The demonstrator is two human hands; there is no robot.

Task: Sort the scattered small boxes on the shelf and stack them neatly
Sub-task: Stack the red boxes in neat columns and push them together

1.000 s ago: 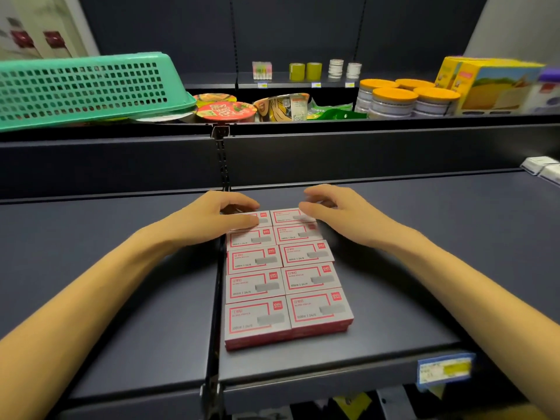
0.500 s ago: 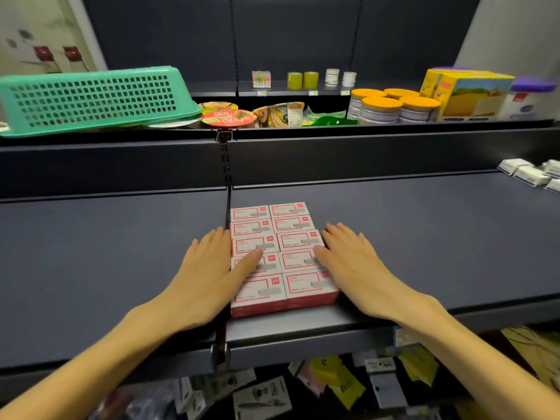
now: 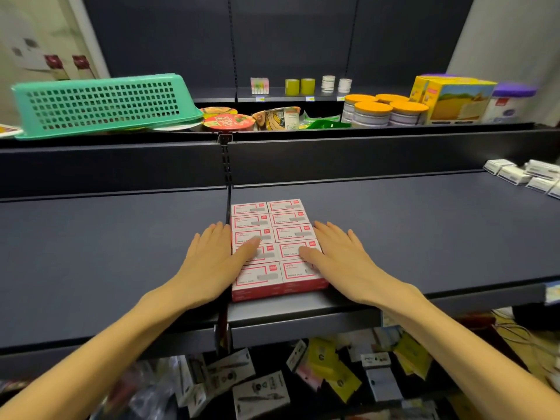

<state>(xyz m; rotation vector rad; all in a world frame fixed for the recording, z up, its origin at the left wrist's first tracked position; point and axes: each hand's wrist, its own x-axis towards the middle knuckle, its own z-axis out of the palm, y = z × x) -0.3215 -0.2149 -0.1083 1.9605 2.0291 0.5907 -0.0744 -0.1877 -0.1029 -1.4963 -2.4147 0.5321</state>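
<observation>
The small white cardboard boxes with red borders [image 3: 274,245] sit in a neat block, two across and five deep, on the dark blue metal shelf [image 3: 409,231], just right of the gap where two shelf boards meet. The block looks like it has more than one layer. Your hands are on both sides of it. Your left hand [image 3: 213,262] lies flat against the left side, fingers straight, with the thumb resting on top of the boxes. Your right hand [image 3: 341,259] lies flat against the right side the same way, its thumb on top too. Neither hand holds anything. Up on the higher shelf, a green plastic basket with holes [image 3: 103,106] lies tipped over. Some little white boxes [image 3: 528,175] lie far off to the right.
</observation>
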